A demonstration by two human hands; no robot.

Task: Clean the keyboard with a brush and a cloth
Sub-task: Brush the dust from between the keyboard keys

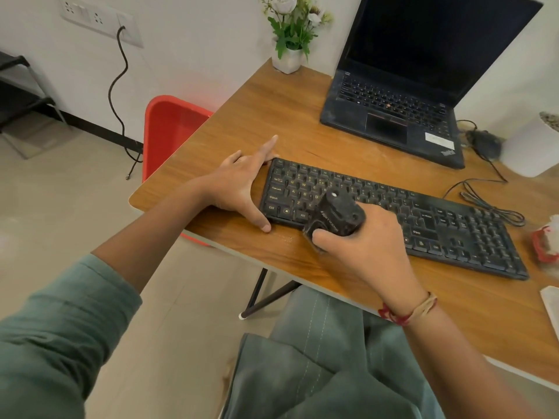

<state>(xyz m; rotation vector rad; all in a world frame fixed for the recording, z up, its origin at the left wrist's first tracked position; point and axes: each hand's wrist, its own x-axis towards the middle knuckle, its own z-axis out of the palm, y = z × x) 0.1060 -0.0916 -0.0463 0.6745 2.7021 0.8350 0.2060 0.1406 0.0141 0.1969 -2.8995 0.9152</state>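
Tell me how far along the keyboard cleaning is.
Done: nothing clearly finished; the keyboard looks dusty. In hand: the left hand braces its left end while the right hand grips the brush over the lower-left keys. Left: brushing the rest, then the cloth wipe; neither hand holds a cloth.

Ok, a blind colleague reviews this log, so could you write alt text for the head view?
A person's right hand grips a black brush over the left keys of a black keyboard, while the left hand braces its left end on a wooden desk. An open laptop sits behind.
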